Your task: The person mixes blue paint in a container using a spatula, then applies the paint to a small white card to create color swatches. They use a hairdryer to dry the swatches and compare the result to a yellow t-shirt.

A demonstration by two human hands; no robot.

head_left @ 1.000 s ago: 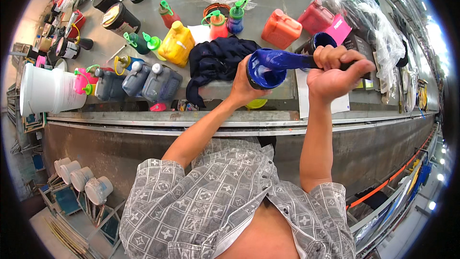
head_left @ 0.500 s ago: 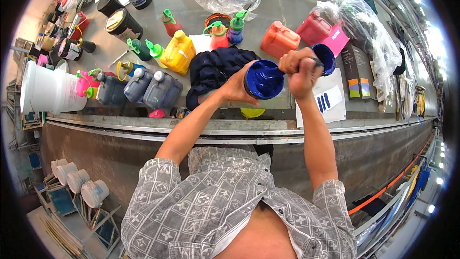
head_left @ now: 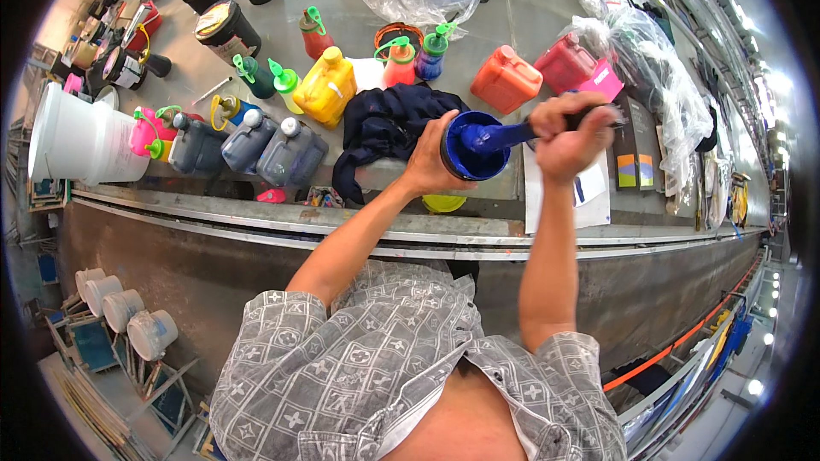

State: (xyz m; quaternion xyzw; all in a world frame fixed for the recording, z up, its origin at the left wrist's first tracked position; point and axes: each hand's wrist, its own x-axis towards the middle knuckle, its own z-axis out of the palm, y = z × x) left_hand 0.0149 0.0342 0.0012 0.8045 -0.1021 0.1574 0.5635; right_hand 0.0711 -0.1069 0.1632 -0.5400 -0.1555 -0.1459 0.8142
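Observation:
My left hand (head_left: 434,158) is wrapped round the side of a dark round tub (head_left: 471,174), tilted so that the deep blue paint inside shows. My right hand (head_left: 571,138) is closed round the handle of a paint-coated spatula (head_left: 511,134). The spatula's blue-covered end dips into the tub, while its handle end sticks out past my right fist, slightly blurred. A crumpled dark navy cloth (head_left: 389,124) lies just beyond my left hand. Under my right forearm is a white sheet (head_left: 592,205) with dark blue marks, partly hidden.
Left of the cloth stand a yellow jug (head_left: 326,90), grey jugs (head_left: 290,158) and a white bucket (head_left: 64,141). Beyond are an orange jug (head_left: 506,81), a red jug (head_left: 571,64) and squeeze bottles (head_left: 400,64). A dark box (head_left: 634,141) and clear plastic (head_left: 679,94) lie right.
The spatula has swung toward level, its blue length now showing above the tub. My right hand has moved right and slightly down, hiding the second blue tub behind it.

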